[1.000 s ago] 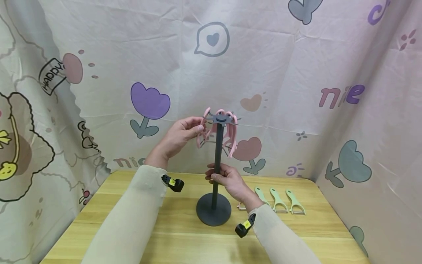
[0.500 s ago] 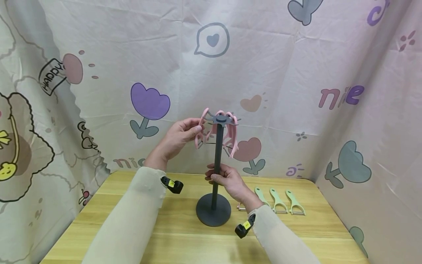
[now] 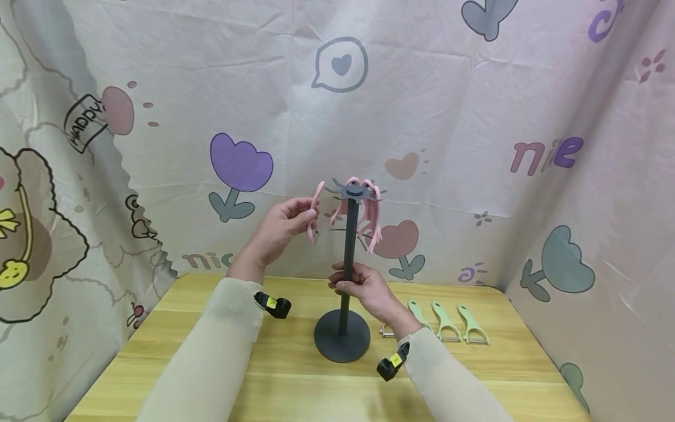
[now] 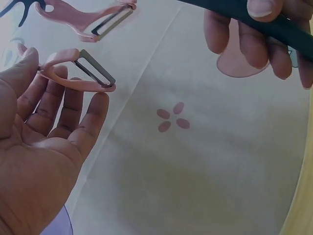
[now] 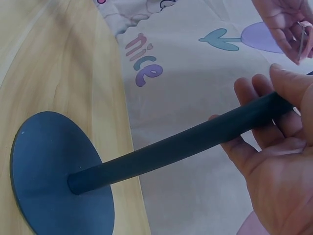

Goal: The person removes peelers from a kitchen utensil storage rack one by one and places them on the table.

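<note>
My left hand (image 3: 282, 228) pinches a pink peeler (image 3: 314, 211) between thumb and fingers, just left of the hooked top of a dark stand. In the left wrist view that peeler's (image 4: 80, 71) metal blade faces away from the palm. The stand (image 3: 349, 246) is upright on its round base (image 3: 341, 336), and my right hand (image 3: 369, 291) holds its post partway up. The right wrist view shows thumb and fingers around the post (image 5: 176, 144). Several more pink peelers (image 3: 372, 220) hang from the hooks at the back and right of the stand's top.
Several green peelers (image 3: 445, 322) lie in a row on the wooden table (image 3: 295, 381), right of the base and partly behind my right wrist. A printed cloth (image 3: 295, 117) hangs close behind the table and along both sides.
The left hand has drawn the pink peeler off the stand's left hook and moved it left and slightly down. My right hand stays in place on the post.
</note>
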Motion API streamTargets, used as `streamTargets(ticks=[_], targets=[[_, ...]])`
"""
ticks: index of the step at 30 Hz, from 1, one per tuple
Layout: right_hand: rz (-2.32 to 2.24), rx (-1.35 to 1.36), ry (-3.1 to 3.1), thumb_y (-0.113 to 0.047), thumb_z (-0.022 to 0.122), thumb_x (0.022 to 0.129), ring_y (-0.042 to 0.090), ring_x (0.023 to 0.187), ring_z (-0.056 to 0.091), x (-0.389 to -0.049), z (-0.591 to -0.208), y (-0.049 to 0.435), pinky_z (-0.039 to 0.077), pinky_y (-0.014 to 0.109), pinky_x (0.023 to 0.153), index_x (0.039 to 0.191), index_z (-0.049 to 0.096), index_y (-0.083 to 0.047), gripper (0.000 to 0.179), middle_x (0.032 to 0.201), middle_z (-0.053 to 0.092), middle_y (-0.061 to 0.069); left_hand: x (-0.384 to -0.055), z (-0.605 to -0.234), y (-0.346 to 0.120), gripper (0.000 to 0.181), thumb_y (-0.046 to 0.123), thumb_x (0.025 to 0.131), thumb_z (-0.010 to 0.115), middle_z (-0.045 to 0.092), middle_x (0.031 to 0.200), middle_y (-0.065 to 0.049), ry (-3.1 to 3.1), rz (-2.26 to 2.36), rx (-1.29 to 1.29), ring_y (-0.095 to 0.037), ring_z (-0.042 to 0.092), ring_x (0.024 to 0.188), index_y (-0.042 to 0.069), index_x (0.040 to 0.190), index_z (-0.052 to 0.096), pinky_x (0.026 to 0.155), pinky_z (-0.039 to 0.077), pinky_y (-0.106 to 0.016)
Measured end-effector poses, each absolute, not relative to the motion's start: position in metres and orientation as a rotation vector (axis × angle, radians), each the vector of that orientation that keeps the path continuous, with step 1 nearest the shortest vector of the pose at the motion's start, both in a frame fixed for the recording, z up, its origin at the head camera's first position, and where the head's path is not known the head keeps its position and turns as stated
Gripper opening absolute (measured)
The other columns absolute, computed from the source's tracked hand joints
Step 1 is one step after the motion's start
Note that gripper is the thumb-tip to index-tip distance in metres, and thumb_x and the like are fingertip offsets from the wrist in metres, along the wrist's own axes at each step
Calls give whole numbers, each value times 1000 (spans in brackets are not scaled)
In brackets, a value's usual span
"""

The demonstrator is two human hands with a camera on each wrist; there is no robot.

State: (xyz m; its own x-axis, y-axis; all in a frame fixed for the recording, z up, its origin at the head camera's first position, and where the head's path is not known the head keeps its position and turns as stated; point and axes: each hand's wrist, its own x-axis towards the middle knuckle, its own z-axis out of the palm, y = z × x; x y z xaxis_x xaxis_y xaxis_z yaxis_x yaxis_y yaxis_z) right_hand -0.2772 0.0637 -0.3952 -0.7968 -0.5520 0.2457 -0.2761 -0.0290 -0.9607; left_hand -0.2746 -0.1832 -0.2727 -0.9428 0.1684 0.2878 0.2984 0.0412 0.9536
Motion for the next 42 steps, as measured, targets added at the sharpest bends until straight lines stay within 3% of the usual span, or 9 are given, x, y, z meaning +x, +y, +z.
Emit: streamTargets(ticks=[5,11,15,22,26,35,42], targets=[[-1903,-886,2059,1,68,100,28,118,73,-277,-396,64,60,41,101,139,62,0,40,133,64,35,-274,-282,-184,32,19,105,66,69,115,-4,-2176,-2078,-469,-20,69,100,6,135,65,114,50,-47],[-1892,-881,2087,0,68,100,29,117,73,-277,-396,63,60,41,100,139,62,-1,39,130,68,29,-273,-288,-188,31,15,106,65,70,115,-2,-2154,-2083,-468,-18,69,99,5,135,65,106,56,-34],[-1900,-886,2069,0,68,101,28,117,73,-278,-395,63,60,41,100,138,62,0,38,130,66,34,-271,-293,-191,32,12,106,64,69,114,-1,-2150,-2077,-466,-17,69,98,1,136,62,102,57,-30],[-1902,-873,2067,-1,68,101,29,116,74,-278,-394,64,60,42,101,138,63,0,37,127,70,29,-267,-307,-194,37,13,104,68,65,127,-11,-2227,-2003,-373,-23,64,117,2,139,62,117,48,-43],[-1900,-877,2070,-2,68,101,30,116,74,-278,-394,64,60,41,101,138,63,-1,37,127,71,28,-265,-318,-195,40,17,102,72,64,135,-18,-2329,-1894,-254,-30,61,125,4,139,63,119,45,-49],[-1910,-865,2064,0,67,101,28,116,74,-278,-394,64,60,42,101,138,63,1,37,128,69,32,-255,-345,-196,41,29,101,74,68,127,-14,-2535,-1628,12,-31,65,114,8,135,65,104,55,-47],[-1917,-866,2058,0,67,101,28,116,74,-278,-393,64,60,40,100,137,63,1,37,129,68,34,-245,-358,-196,40,32,100,74,69,119,-16,-2568,-1512,131,-30,65,105,6,129,67,86,58,-35]])
